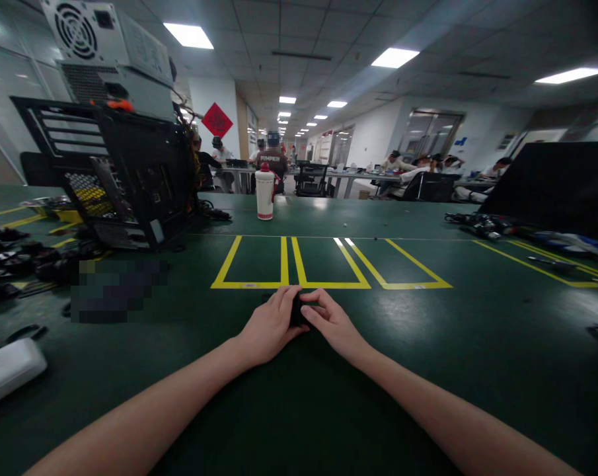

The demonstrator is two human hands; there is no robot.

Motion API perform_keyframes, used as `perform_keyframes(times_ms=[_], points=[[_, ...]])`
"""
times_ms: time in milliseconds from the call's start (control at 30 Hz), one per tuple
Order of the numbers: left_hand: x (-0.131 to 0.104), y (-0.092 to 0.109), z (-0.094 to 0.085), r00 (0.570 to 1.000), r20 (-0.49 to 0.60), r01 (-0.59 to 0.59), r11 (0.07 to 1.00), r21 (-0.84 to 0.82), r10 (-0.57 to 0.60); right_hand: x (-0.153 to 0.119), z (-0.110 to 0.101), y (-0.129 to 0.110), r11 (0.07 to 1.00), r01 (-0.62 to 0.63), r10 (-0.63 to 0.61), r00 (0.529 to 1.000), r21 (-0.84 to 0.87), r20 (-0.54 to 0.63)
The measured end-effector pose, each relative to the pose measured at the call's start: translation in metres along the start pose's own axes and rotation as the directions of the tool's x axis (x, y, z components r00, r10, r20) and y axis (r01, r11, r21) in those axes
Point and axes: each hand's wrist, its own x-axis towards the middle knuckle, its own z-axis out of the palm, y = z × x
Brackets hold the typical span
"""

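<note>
Left hand clamps fingers on a black object; right hand's grip I cannot tell; smooth green table, far white wall.

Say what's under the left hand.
Part of a small black object shows between the left hand and the right hand. The left hand covers the rest; its full shape and what lies beneath it can't be seen.
</note>
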Motion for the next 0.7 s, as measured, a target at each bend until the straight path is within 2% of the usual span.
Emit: perform_keyframes(times_ms=[100,233,500,700], points=[[0.0005,0.0017,-0.0017,1.000,0.005,0.007,1.000,-0.002,-0.007,0.0009,-0.0001,-0.0002,1.000,0.016,-0.017,1.000,-0.019,-0.022],[0.0006,0.0039,-0.0052,0.999,0.031,0.028,0.999,-0.022,-0.027,0.0019,-0.0014,0.0026,0.998,-0.034,0.032,0.998,-0.060,-0.048],[0.0000,0.0015,-0.0032,0.999,0.032,0.023,1.000,0.000,-0.023,0.0004,-0.0021,0.0053,0.997,-0.071,0.070,0.997,0.020,0.034],[0.0003,0.0015,-0.0021,1.000,0.017,0.011,1.000,-0.004,-0.011,-0.0010,-0.0002,-0.0009,1.000,0.008,-0.008,1.000,-0.010,-0.019]])
